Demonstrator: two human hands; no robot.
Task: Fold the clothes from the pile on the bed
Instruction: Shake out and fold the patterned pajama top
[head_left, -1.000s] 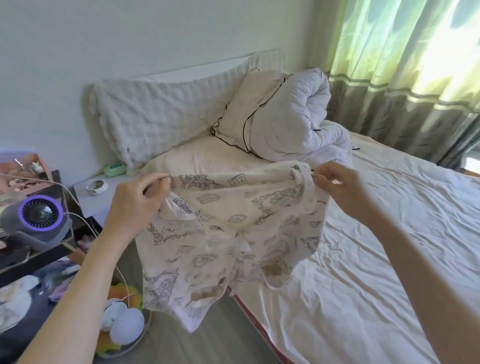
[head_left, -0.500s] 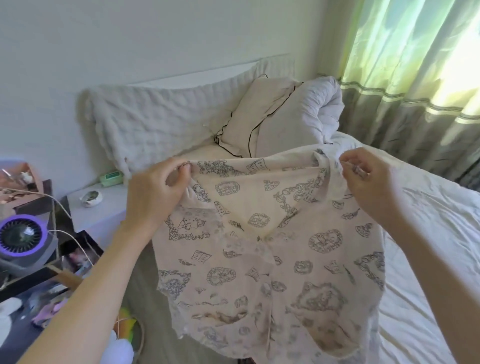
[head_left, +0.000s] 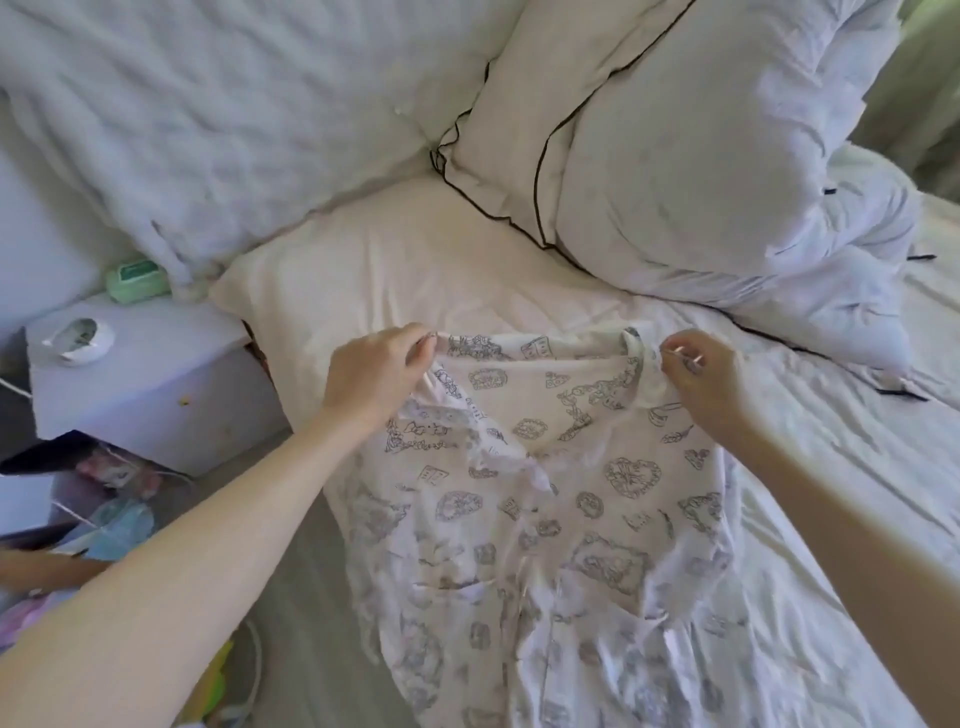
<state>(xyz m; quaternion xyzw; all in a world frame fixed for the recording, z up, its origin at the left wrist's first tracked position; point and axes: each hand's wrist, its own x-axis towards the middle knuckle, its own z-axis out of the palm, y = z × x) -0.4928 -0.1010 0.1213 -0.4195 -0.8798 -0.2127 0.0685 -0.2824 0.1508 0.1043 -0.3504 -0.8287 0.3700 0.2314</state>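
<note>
A white shirt (head_left: 550, 519) printed with dark line drawings is stretched out over the near left part of the bed (head_left: 831, 467). Its collar end points toward the pillows and its lower part runs off the bottom of the view. My left hand (head_left: 376, 376) pinches the shirt's upper left shoulder. My right hand (head_left: 701, 379) pinches the upper right shoulder beside the collar. Both arms reach in from the bottom corners. I cannot see any pile of other clothes.
A flat cream pillow (head_left: 395, 260) lies just beyond the shirt. A black-piped pillow (head_left: 514, 109) and a bundled white duvet (head_left: 727, 156) are at the back right. A white nightstand (head_left: 150, 374) with a small bowl (head_left: 78, 340) and a green box (head_left: 137, 279) stands left of the bed.
The shirt has come down from hanging in the air beside the bed to spreading over the mattress. Both hands moved forward and down with it, and my view tilted downward.
</note>
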